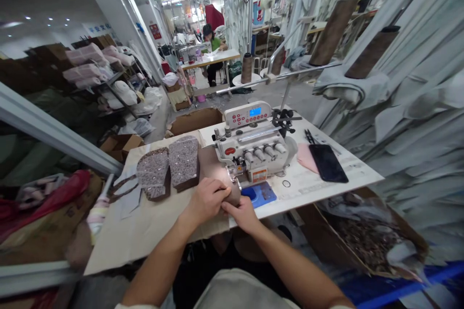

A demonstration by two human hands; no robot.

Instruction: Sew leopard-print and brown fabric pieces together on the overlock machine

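Observation:
A white overlock sewing machine [253, 145] with a lit blue display stands on the table. Brown fabric [212, 164] lies at its needle area, under the machine's lamp. My left hand [208, 200] presses on the fabric, thumb and fingers closed at its near edge. Close beside it, my right hand [244, 212] pinches the same edge, just in front of the presser foot. Two stacks of patterned cut pieces, a left stack [154, 174] and a right stack [183, 161], rest left of the fabric.
Right of the machine lie a black phone [328, 163], a pink cloth piece [307, 157] and thread snips [309, 136]. A box of brown scraps [369, 231] stands below the table's right edge. Thread cones [246, 68] sit on the stand behind. Another person [213, 43] sits at a farther table.

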